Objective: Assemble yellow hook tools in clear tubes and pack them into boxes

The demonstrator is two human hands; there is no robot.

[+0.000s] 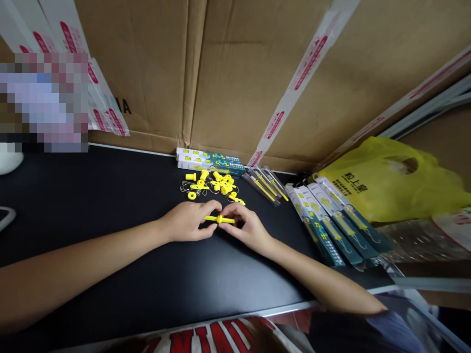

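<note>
Between my two hands, just above the black tabletop, is a thin yellow plastic rod with a ring-like collar [220, 219] near its middle. My left hand [191, 220] pinches it from the left with thumb and fingers. From the right, my right hand [248, 228] grips the same piece around the collar and its right part. Right behind my hands lies a loose pile of yellow plastic caps and rings [224, 185]. Metal hooks and springs [188, 188] lie among them. A single yellow ring [192, 195] sits at the pile's near side.
Printed boxes [209, 163] lie at the back against cardboard [147, 63]. Clear tubes with yellow rods [267, 184] are beside them. More boxes [331, 223] stand on the right, near a yellow plastic bag [397, 181]. A white object [9, 159] is at the left edge.
</note>
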